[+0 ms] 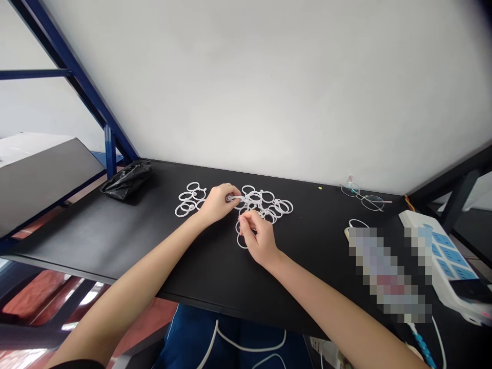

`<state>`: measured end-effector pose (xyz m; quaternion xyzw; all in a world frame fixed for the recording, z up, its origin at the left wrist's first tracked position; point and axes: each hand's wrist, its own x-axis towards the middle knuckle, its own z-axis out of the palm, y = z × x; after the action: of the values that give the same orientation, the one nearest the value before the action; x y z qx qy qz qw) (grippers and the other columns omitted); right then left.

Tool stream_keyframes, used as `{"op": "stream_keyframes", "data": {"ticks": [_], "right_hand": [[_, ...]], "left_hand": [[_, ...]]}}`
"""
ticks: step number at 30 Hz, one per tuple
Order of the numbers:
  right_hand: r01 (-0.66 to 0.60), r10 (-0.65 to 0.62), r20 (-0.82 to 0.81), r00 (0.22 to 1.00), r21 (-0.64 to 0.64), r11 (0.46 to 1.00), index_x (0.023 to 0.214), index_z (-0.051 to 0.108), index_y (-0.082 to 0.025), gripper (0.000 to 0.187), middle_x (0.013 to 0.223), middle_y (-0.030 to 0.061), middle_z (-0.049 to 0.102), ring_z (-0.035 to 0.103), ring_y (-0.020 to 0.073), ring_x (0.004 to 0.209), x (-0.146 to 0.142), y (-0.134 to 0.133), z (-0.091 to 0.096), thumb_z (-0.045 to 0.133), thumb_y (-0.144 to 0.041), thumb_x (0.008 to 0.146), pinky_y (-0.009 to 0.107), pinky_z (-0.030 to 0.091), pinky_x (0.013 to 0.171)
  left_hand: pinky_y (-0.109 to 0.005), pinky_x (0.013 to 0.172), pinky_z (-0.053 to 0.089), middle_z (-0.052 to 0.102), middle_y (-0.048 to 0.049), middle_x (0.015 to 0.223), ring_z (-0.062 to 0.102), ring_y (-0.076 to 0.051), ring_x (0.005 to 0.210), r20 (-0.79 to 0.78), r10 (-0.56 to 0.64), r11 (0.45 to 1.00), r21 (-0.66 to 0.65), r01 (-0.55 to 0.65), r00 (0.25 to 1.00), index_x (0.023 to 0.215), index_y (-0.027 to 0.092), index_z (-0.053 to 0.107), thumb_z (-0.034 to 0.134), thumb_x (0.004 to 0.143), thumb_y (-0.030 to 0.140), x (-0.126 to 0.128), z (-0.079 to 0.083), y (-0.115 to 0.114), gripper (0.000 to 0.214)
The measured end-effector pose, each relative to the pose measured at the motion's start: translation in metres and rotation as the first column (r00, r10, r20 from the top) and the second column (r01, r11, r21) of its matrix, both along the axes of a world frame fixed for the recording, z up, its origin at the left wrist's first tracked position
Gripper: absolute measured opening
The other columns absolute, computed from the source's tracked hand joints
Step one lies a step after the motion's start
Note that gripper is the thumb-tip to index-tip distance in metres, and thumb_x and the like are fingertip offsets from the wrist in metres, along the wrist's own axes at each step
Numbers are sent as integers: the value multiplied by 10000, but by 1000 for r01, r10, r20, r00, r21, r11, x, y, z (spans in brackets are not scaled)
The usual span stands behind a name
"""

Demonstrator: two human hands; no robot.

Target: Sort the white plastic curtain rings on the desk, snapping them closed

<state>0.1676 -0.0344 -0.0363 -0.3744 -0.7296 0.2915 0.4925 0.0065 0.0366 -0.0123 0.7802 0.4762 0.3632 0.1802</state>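
Many white plastic rings lie in two groups on a black table point(115, 236). A smaller group of rings point(189, 201) lies to the left and a larger pile of rings point(273, 204) to the right. My left hand point(217, 203) is closed, pinching a white ring point(235, 198) at the edge of the larger pile. My right hand point(258, 237) is closed in a pinch on another white ring point(242, 241) just in front of the pile. The two hands are close together.
A crumpled black plastic bag point(126, 180) lies at the back left. Wire-framed glasses point(363, 197) rest at the back right. A white power strip point(446, 261) and a blurred object point(388, 277) sit at the right. A blue metal frame point(109, 148) rises at the left.
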Motion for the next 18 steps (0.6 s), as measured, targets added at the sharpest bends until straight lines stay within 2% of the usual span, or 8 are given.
{"op": "stream_keyframes", "data": {"ticks": [2,4,6,9,12,18], "right_hand": [[5,-5,13,1000,22,1000,816,503,-208,182,602,-35,526,520,107,506,0,0,0,431,-279,967,243,429,544],[6,-6,20,1000,33,999,814,506,-208,182,606,-32,532,517,108,509,0,0,-1,432,-276,966,245,429,548],[-1,0,29,1000,45,999,807,508,-208,181,608,-30,538,513,108,510,0,-1,0,436,-268,963,246,428,551],[-35,30,58,998,77,996,798,515,-208,167,606,-31,533,497,106,511,0,-2,0,459,-248,950,242,415,543],[-61,54,81,995,95,994,782,518,-210,166,595,-35,517,484,107,512,0,-3,0,471,-233,940,241,408,543],[-35,27,81,996,101,994,768,532,-207,173,590,-35,520,491,107,513,-1,-3,-1,482,-234,931,240,417,546]], "left_hand": [[-259,645,472,685,-25,790,588,-138,699,99,5,996,-91,5,995,822,169,679,633,804,305,2,1,1,145],[-247,621,480,680,-26,752,593,-126,670,219,-21,975,-211,69,976,839,151,679,680,778,344,4,2,1,202],[-249,634,505,680,-33,750,610,-120,663,360,-48,939,-301,165,932,866,131,665,734,738,356,5,1,1,267],[-277,710,539,700,-54,806,655,-137,733,528,-51,888,-365,280,848,897,120,647,795,689,348,8,-3,1,342],[-297,781,541,725,-75,887,686,-166,845,609,-38,838,-412,358,792,928,130,650,798,706,334,9,-5,-1,336],[-327,884,516,714,-106,1124,667,-219,1071,686,-6,708,-511,487,728,1030,171,656,769,764,324,13,-4,-8,327]]}}
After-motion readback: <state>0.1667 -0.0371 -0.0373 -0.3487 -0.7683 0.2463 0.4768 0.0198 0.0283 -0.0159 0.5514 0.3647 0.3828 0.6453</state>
